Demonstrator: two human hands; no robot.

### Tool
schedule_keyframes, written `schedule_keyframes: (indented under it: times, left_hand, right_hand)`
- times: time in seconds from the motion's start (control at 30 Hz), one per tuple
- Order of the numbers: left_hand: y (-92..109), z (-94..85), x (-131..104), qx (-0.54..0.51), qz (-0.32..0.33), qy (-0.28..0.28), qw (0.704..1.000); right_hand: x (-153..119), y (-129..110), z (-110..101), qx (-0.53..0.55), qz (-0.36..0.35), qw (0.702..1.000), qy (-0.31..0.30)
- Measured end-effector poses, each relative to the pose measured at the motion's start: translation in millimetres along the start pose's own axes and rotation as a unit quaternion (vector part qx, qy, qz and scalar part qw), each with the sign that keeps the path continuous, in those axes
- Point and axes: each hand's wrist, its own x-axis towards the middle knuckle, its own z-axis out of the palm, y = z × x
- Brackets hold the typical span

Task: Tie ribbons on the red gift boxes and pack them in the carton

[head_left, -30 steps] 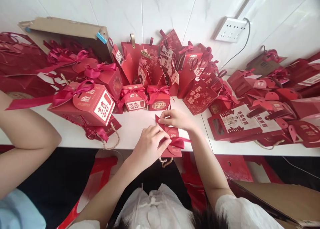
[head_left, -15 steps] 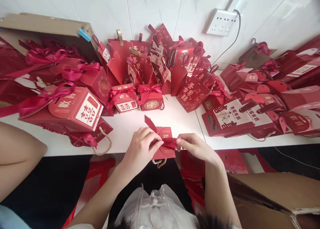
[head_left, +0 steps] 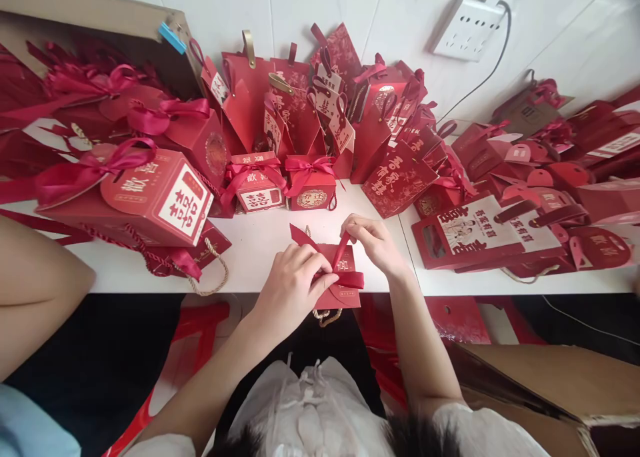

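A small red gift box with gold lettering and a twisted cord handle lies at the table's front edge before me. Across its top runs a dark red ribbon, partly looped. My left hand rests over the box's left side, thumb and forefinger pinching the ribbon at its middle. Above the box's upper right, my right hand has its fingertips closed on a raised strand of the same ribbon. One ribbon tail points up and left past my left hand. The left fingers cover part of the box.
Finished-looking red boxes with bows crowd the left, beside another person's bare limb. Red gift bags line the wall under a power strip. More red boxes fill the right. A cardboard box stands below the table.
My right hand has moved up and slightly left, from the ribbon's right end to a strand now raised above the box. My left hand keeps its pinch. The camera view has shifted slightly.
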Motion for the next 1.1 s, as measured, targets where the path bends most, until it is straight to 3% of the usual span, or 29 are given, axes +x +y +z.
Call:
schedule_keyframes:
  times: [0.3, 0.63, 0.83, 0.93, 1.0, 1.1]
  left_hand:
    - [1.4, 1.1, 0.5, 0.004, -0.008, -0.002, 1.000]
    - [3.3, -0.7, 1.1, 0.004, -0.022, -0.007, 1.000]
    - [3.1, -1.1, 2.3, 0.007, -0.018, -0.007, 1.000]
    - [2.3, -4.1, 0.1, -0.035, -0.023, 0.009, 0.999]
    - [0.1, -7.1, -4.5, -0.081, -0.034, 0.050, 0.995]
    - [-6.0, -11.7, -16.1, -0.115, -0.097, 0.137, 0.979]
  right_hand:
    - [2.9, 18.4, 18.5, 0.198, 0.023, 0.978, 0.068]
    - [10.8, 23.7, 25.0, 0.231, 0.044, 0.967, 0.100]
    - [8.4, 26.9, 17.9, 0.086, 0.069, 0.993, 0.039]
    - [-17.4, 18.2, 7.3, 0.005, 0.076, 0.988, 0.135]
    - [-41.8, 8.6, 2.5, -0.044, 0.061, 0.978, 0.192]
    - [-74.6, -3.5, 4.4, -0.092, 0.045, 0.984, 0.145]
